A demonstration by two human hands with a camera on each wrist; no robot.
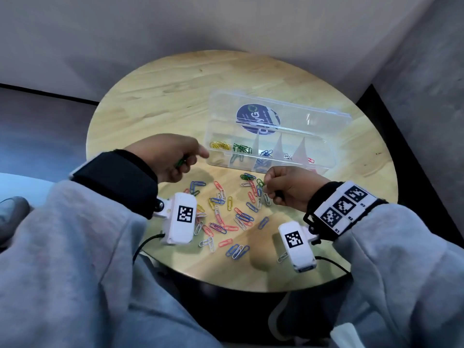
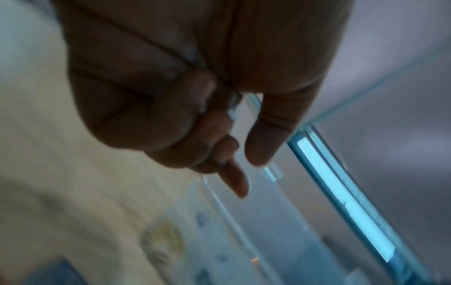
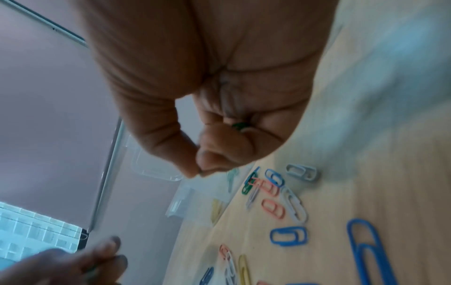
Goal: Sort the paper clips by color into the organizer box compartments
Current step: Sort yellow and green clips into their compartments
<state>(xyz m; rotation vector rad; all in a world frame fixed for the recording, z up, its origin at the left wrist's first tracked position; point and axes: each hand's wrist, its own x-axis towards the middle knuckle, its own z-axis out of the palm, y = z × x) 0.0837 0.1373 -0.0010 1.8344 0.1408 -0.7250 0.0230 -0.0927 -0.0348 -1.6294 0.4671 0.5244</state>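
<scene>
Green paper clips (image 1: 181,162) are mostly buried in the curled fingers of the left hand (image 1: 167,156), just beside the clear plastic organizer box (image 1: 266,136) on the round wooden table (image 1: 160,96). Right hand (image 1: 288,188) fingers are pinched on another green clip (image 3: 240,126), only a sliver showing. Loose mixed-colour clips (image 1: 226,214) lie between the wrists. Blue round sticker (image 1: 257,119) on the lid is half blocked by dividers, lettering not readable. Left wrist view is too blurry to tell much

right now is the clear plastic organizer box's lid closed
No, the clear plastic organizer box has its lid swung open behind it, leaving the compartments with the sorted paper clips uncovered in the head view.
</scene>
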